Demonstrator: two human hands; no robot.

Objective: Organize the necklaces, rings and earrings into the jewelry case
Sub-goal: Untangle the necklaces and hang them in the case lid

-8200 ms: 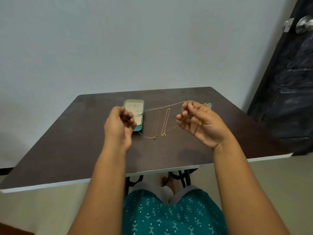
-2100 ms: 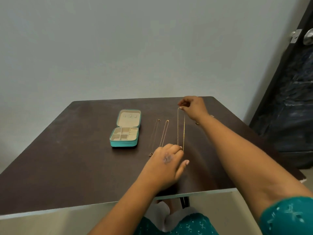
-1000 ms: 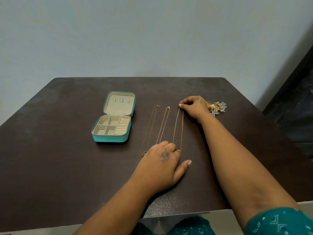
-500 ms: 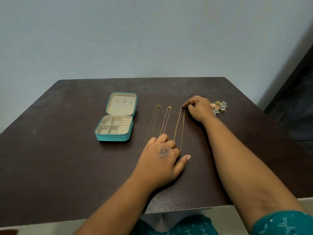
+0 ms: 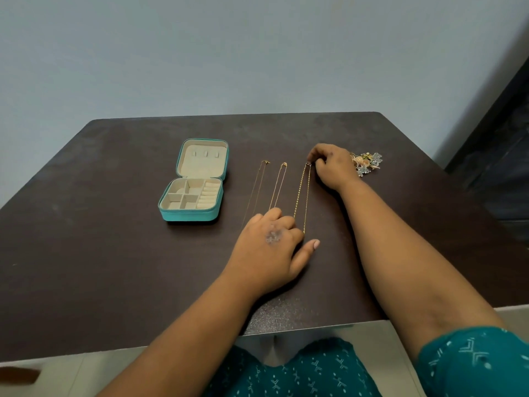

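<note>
Pinched at its clasp end by right hand (image 5: 333,167), toward the far edge of dark brown table (image 5: 114,267): gold chain necklace (image 5: 303,196). Pressed down near its lower end under curled fingers of left hand (image 5: 272,247). Laid parallel just beside: two thinner necklaces (image 5: 269,190). Heaped beyond the right hand: earrings (image 5: 367,163). Left open, compartments bare: teal jewelry case (image 5: 197,181). Backed by pale wall (image 5: 229,53).
</note>
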